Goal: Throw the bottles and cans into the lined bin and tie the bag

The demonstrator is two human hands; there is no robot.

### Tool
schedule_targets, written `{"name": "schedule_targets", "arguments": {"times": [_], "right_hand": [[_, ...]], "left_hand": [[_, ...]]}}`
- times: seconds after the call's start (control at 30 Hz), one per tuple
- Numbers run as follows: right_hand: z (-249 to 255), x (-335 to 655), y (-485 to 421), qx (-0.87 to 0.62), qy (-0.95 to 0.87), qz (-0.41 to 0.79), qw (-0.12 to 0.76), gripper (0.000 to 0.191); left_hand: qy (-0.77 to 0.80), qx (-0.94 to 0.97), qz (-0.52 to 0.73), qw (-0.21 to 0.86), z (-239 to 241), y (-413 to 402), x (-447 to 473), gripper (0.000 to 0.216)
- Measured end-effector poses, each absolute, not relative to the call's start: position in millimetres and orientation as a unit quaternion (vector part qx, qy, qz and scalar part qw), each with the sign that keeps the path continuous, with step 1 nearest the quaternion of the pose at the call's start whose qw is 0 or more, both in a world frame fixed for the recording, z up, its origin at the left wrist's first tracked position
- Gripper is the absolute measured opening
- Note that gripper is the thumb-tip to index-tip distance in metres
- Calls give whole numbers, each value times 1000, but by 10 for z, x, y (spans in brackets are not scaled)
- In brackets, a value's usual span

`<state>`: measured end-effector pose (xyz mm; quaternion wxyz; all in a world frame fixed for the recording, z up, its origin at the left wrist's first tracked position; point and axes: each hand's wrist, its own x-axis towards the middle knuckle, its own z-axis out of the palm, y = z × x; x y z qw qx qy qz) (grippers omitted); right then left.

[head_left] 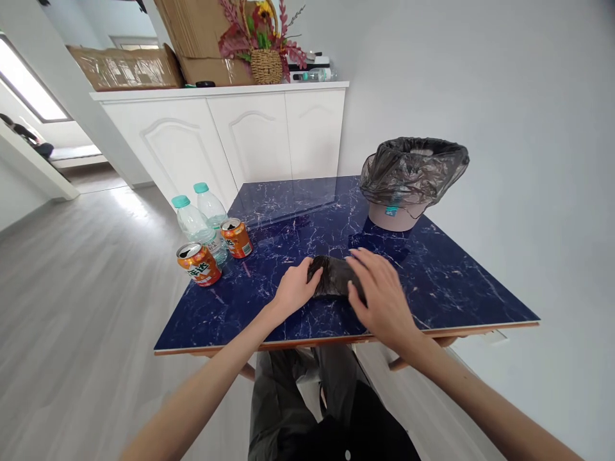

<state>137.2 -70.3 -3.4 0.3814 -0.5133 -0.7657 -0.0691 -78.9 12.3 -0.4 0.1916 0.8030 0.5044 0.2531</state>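
Note:
A small bundle of black plastic bag (335, 276), folded or rolled, lies on the dark blue marbled table (283, 320) near its front edge. My left hand (296, 283) grips its left end between thumb and fingers. Over the right end is my right hand (382, 294), slightly blurred, with its fingers stretched out and apart; it hides that end of the bundle. Whether the right fingertips touch the plastic, I cannot tell. Further back on the right stands a pale bin (391, 219), lined with a black bag (408, 176) that is folded over its rim.
At the table's left edge stand two orange drink cans (199, 266) and two clear bottles (210, 203) with teal caps. Behind the table, a white cabinet (259, 134) carries cardboard boxes (125, 67) and a flower basket (266, 66). A white wall runs along the right.

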Motion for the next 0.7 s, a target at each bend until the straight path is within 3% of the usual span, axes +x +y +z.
{"name": "schedule_targets", "arguments": {"times": [0.13, 0.27, 0.47, 0.7], "right_hand": [[-181, 1049, -587, -529, -804, -41, 267, 59], [-365, 983, -415, -541, -822, 2, 174, 65], [-411, 1033, -360, -536, -831, 12, 149, 65], [-463, 1017, -356, -534, -832, -7, 153, 59]], "left_hand": [[523, 795, 241, 189, -24, 131, -773, 39], [569, 790, 187, 134, 35, 74, -846, 43], [540, 822, 160, 82, 124, 113, -1096, 52], [443, 819, 258, 259, 180, 524, -1318, 55]]}}
